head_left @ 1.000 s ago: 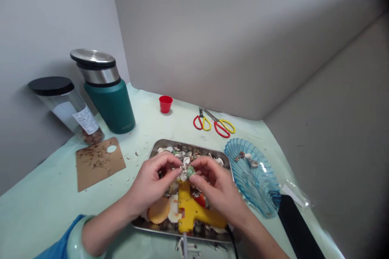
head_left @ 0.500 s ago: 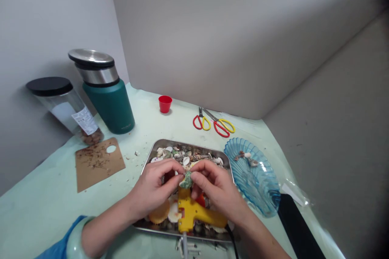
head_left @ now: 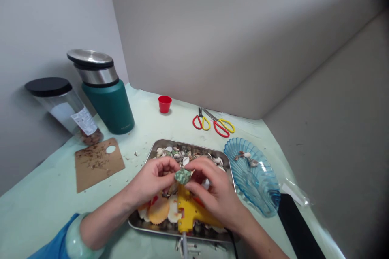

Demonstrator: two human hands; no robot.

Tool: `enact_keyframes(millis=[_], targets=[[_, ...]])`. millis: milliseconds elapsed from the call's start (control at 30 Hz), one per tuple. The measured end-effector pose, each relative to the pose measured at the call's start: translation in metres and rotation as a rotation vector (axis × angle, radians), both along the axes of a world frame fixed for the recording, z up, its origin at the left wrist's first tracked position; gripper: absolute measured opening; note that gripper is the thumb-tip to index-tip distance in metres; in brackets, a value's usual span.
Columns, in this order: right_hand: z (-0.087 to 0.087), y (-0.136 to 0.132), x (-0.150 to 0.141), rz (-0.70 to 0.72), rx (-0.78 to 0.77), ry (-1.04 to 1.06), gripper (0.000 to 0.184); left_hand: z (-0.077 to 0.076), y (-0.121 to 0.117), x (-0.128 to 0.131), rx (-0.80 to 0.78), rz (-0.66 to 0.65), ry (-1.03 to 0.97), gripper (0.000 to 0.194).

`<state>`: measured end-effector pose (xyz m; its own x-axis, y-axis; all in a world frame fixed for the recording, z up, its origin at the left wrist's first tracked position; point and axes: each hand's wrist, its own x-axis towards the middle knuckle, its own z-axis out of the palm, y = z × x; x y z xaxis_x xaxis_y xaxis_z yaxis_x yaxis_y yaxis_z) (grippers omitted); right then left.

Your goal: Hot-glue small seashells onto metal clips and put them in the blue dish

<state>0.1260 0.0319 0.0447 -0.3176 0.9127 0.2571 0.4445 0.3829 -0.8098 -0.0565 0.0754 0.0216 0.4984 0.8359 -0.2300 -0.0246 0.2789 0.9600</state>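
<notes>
Both my hands meet over a metal tray (head_left: 151, 150) full of small seashells. My left hand (head_left: 152, 182) and my right hand (head_left: 212, 190) pinch a mottled green shell (head_left: 182, 176) between their fingertips, holding it just above the shells. A yellow glue gun (head_left: 191, 212) lies in the tray right under my right hand, its nozzle pointing toward the green shell. Orange and white scallop shells (head_left: 159, 211) lie at the tray's near left.
A blue glass shell-shaped dish (head_left: 258, 186) with a few shells stands right of the tray. Two scissors (head_left: 214, 123), a red cup (head_left: 164, 104), a green flask (head_left: 105, 93), a clear jar (head_left: 65, 109) and brown card (head_left: 97, 163) lie behind. A black object (head_left: 296, 226) at right.
My hands have drawn the green shell slightly nearer and turned it so its broad green side shows. More of the tray's far shells are uncovered.
</notes>
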Motion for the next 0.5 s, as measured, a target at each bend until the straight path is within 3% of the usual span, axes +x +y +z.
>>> enact_keyframes(millis=[300,433,500], targets=[[0.000,0.003,0.001,-0.008,0.033,-0.052,0.021,-0.001,0.000,0.000,0.068,-0.005,0.074,0.015],[-0.013,0.011,0.006,-0.133,0.148,-0.023,0.010,-0.006,0.001,0.000,0.182,0.031,0.155,0.011],[-0.020,0.016,0.008,-0.192,0.213,-0.026,0.012,-0.008,0.003,0.000,0.229,0.057,0.181,0.009]])
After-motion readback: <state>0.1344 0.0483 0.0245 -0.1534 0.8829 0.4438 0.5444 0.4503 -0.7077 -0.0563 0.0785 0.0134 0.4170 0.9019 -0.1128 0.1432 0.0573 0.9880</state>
